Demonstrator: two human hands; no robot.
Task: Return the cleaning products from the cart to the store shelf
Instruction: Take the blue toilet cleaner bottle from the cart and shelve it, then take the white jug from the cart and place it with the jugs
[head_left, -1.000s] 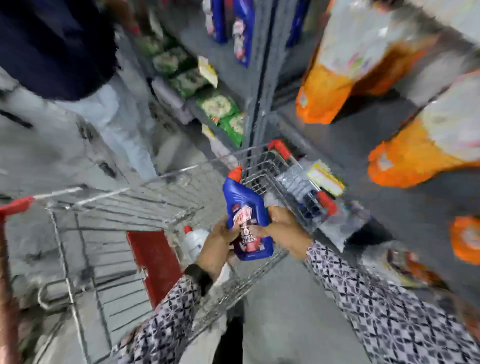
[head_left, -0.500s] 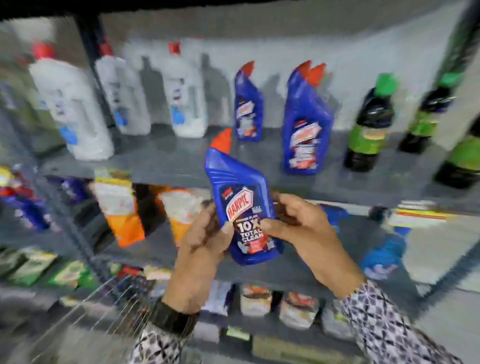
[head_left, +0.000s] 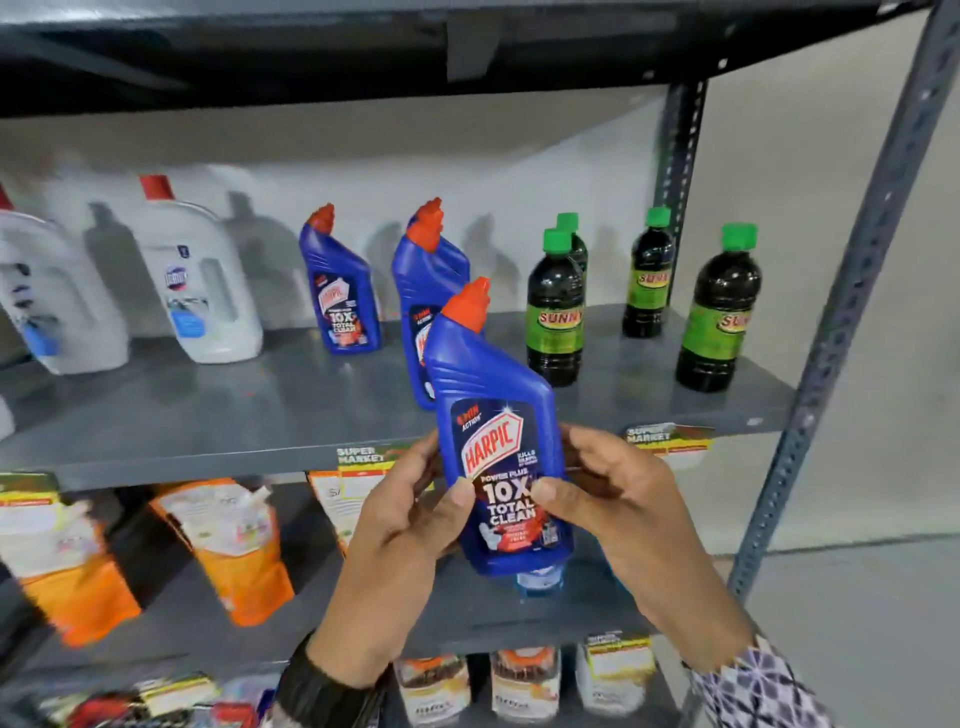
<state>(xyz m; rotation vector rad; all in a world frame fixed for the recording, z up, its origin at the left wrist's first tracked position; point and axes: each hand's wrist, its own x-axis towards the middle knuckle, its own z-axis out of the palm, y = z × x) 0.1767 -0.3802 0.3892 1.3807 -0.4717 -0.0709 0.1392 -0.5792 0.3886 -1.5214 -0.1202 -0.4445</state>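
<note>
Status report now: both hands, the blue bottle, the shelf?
Left hand and right hand grip blue Harpic bottle. Held upright before shelf, not yet placed. Shelf spot ahead looks free.

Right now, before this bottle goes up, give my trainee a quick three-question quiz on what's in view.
1. True or false: the held Harpic bottle is gripped by both the left hand and the right hand.
2. How many blue Harpic bottles already stand on the grey shelf?
A. One
B. Two
C. Four
3. Fill in: the dark bottles at the right end of that shelf have ____ caps.

Key
1. True; a thumb from each hand presses on its label.
2. B; one stands further back, one partly behind the held bottle.
3. Green.
</note>
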